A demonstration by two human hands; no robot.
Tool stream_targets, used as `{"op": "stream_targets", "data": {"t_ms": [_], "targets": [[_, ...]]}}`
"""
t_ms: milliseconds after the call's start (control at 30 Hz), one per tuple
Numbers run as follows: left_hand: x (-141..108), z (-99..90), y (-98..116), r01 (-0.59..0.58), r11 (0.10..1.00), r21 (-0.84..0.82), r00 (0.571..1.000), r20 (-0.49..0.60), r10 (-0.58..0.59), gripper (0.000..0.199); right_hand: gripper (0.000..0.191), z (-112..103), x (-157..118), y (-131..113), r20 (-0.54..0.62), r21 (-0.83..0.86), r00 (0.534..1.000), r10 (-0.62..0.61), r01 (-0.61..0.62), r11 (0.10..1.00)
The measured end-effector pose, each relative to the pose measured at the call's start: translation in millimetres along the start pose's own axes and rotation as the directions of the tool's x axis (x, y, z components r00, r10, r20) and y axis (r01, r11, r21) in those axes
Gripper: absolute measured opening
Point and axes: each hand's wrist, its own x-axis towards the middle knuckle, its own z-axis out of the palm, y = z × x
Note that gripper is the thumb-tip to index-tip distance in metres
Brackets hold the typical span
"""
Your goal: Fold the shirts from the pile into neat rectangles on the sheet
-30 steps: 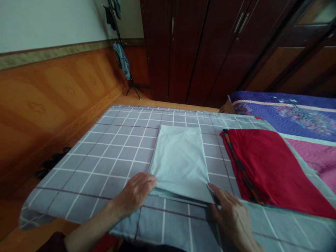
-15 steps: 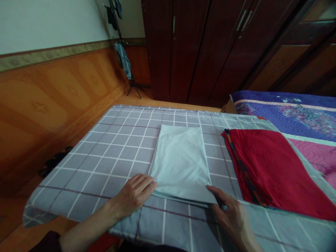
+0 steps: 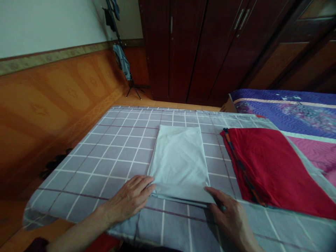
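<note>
A pale blue-white folded cloth (image 3: pixel 180 157) lies flat as a neat rectangle on the grey checked bedspread (image 3: pixel 112 157). My left hand (image 3: pixel 132 196) is closed at its near left corner, fingertips on the cloth's edge. At the near right corner, my right hand (image 3: pixel 231 213) pinches the edge, index finger on top and thumb by the lower side. The near edge shows several stacked layers, and a fold line runs just above it. What garment it is cannot be told.
A red folded cloth (image 3: pixel 273 168) with a dark, orange-marked edge lies to the right. Beyond it is a bed with a purple and pink quilt (image 3: pixel 296 108). Dark wooden wardrobes (image 3: pixel 196 52) stand behind, and a coat stand (image 3: pixel 120 45) with clothes is at the back left.
Both hands stay at the cloth's near corners with only slight shifts. The view has moved a little; the cloth lies as before.
</note>
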Motion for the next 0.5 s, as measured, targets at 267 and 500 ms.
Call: {"op": "stream_targets", "data": {"t_ms": [267,500], "targets": [[13.5,-5.0,-6.5,-0.049,0.998,-0.044,0.997,-0.065,0.046,0.023,0.036,-3.8,-3.0,2.9,-0.057,-0.017,0.995,-0.087,0.086,0.996],[6.0,-2.2,4.6,-0.059,0.986,-0.154,0.998,-0.031,0.055,0.024,0.031,-17.0,-12.3,2.3,-0.021,-0.152,0.957,-0.288,0.282,0.947]]}}
